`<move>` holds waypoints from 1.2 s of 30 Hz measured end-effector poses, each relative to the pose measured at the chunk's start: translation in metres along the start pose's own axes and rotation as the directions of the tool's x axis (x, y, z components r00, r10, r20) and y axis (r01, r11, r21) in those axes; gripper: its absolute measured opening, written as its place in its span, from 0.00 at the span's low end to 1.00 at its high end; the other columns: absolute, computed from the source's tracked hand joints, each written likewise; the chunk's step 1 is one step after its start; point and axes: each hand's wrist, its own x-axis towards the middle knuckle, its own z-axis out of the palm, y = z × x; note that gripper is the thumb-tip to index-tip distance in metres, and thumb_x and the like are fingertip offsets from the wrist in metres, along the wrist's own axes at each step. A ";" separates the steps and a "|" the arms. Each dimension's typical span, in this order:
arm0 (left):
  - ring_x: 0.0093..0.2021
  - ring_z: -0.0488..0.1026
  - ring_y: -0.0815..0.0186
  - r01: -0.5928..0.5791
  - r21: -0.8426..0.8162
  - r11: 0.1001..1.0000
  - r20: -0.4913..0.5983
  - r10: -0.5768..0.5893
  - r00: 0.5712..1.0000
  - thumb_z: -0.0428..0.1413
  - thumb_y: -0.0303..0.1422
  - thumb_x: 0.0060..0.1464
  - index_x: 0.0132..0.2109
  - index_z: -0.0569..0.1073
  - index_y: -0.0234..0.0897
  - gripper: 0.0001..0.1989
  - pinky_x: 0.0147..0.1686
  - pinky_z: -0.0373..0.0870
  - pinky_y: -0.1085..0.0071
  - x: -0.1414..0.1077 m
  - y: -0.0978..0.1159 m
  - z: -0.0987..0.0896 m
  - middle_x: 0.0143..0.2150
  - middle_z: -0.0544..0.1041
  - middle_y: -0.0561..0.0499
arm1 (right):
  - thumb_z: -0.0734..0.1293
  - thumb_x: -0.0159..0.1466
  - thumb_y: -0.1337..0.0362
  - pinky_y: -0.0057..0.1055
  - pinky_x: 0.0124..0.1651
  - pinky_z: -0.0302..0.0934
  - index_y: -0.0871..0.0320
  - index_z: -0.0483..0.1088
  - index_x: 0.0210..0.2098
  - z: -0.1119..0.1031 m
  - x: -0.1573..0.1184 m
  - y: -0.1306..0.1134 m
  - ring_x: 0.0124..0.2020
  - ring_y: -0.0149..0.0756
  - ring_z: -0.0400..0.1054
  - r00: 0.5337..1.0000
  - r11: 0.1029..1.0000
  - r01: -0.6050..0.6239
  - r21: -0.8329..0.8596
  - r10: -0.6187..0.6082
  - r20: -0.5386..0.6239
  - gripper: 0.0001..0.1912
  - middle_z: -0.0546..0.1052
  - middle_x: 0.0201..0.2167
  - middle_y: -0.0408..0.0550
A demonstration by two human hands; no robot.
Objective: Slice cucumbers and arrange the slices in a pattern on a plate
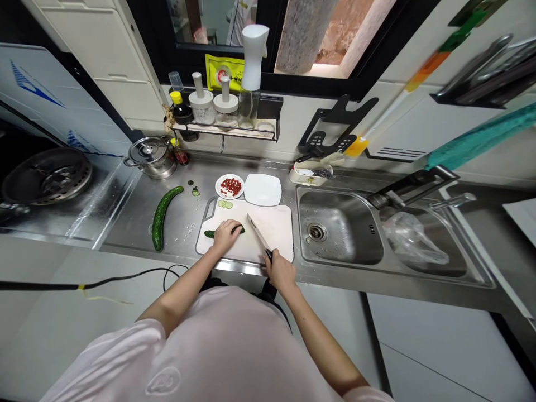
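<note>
Left hand: my left hand [226,235] is curled over a short cucumber piece [210,234], with my fingers pressing down on its dark, glossy skin.
Right hand: my right hand [280,272] is wrapped firmly round the black handle of a kitchen knife [258,237]; its narrow steel blade slants across the board, just right of the cucumber piece.
Hands: apart, each busy with its own thing, both over the near half of the board.
Board: a smooth white plastic cutting board [272,234], its far left corner shaped into a cut-out handle, with thin round cucumber slices [225,204] lying near that corner.
Left of the board: a long, curved whole cucumber [161,218] lies on the brushed steel counter [125,226], with small green offcuts [195,191] farther back.
Behind the board: a round white plate [221,186] holds chopped red chili [230,186], beside a bare square white plate [262,189].
Right: a deep stainless sink [339,226] adjoins a second basin holding a crumpled clear plastic bag [412,240].
Room: a lidded steel pot [151,157] stands by the stove, and a wall shelf carries a soy sauce bottle [181,110] and two white-capped jars [213,103] below a dark-framed window.
</note>
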 end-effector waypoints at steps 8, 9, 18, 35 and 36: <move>0.52 0.65 0.61 -0.016 -0.020 1.000 -0.091 0.014 0.996 0.50 0.40 0.58 0.52 0.70 0.42 0.17 0.53 0.63 0.64 0.016 0.013 -0.013 0.51 0.70 0.46 | 0.60 0.65 0.53 0.29 0.34 0.50 0.57 0.63 0.39 -0.004 0.002 0.010 0.35 0.37 0.69 0.980 0.995 0.040 -0.096 -0.058 -0.191 0.13 0.73 0.35 0.49; 0.54 0.64 0.60 -0.019 -0.011 1.000 -0.075 0.018 0.997 0.51 0.41 0.57 0.53 0.70 0.42 0.17 0.54 0.62 0.63 0.018 0.015 -0.014 0.52 0.69 0.46 | 0.61 0.64 0.53 0.29 0.35 0.49 0.57 0.63 0.38 -0.004 0.002 0.011 0.35 0.37 0.68 0.975 0.993 0.048 -0.107 -0.070 -0.212 0.13 0.73 0.34 0.48; 0.55 0.61 0.58 -0.056 -0.012 0.998 0.146 0.057 0.988 0.54 0.43 0.53 0.50 0.73 0.44 0.18 0.56 0.59 0.59 0.038 0.011 -0.018 0.52 0.67 0.47 | 0.63 0.63 0.56 0.31 0.38 0.46 0.57 0.65 0.37 -0.006 0.001 0.024 0.36 0.37 0.64 0.939 0.975 0.153 -0.163 -0.195 -0.284 0.10 0.71 0.33 0.48; 0.32 0.71 0.67 0.387 -0.153 0.909 -0.007 -0.393 0.920 0.54 0.37 0.52 0.38 0.73 0.40 0.08 0.35 0.65 0.72 0.047 -0.018 -0.008 0.30 0.75 0.53 | 0.61 0.65 0.56 0.30 0.37 0.47 0.57 0.65 0.38 -0.003 0.004 0.037 0.36 0.37 0.65 0.969 0.991 0.095 -0.092 -0.113 -0.219 0.11 0.72 0.34 0.48; 0.31 0.71 0.68 0.425 -0.162 0.891 -0.009 -0.432 0.902 0.55 0.37 0.50 0.37 0.73 0.39 0.08 0.34 0.65 0.72 0.050 -0.025 -0.006 0.30 0.75 0.53 | 0.61 0.65 0.55 0.30 0.37 0.47 0.57 0.65 0.38 -0.001 0.004 0.038 0.36 0.37 0.65 0.969 0.993 0.081 -0.091 -0.100 -0.225 0.11 0.72 0.34 0.48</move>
